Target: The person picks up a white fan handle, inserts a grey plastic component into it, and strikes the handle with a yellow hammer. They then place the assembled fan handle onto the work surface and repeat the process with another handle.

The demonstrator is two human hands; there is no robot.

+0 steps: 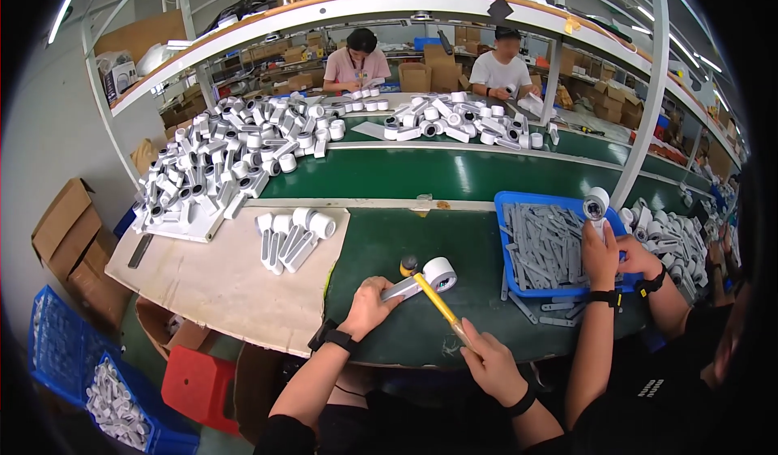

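1. Around the left hand (369, 307) and ahead of the right hand (493, 363) spreads a dark green table top (373, 240), its near edge close to both wrists. A beige sheet (194, 285) covers the part to the left of the left hand.
2. Farther from the hands runs a glossy green strip (365, 173); well above them a long shelf (356, 16) spans the room, with ceiling lights over it.
3. One white round-headed part (440, 273) lies right before the left hand, whose fingers are closed about its grey-sided handle.
4. One yellow-handled hammer (438, 299) is gripped in the right hand, its dark head just beyond the part's handle; whether they touch, I cannot tell.
5. About four similar parts lie in a small group (296, 240), left of the left hand on the sheet.
6. Three heaps of such parts, too many to count: a left heap (231, 147), a far heap (454, 119) and a right heap (673, 248).
7. One blue tray (559, 292) of uncounted grey strips (539, 244) sits beyond the right hand, to its right; a co-worker's hand (600, 259) beside it holds one more part.
8. Two people sit opposite, well beyond the hands: one in a pink top (344, 68), one in a white top (500, 72).
9. One red stool (194, 386) stands below and left of the left hand.
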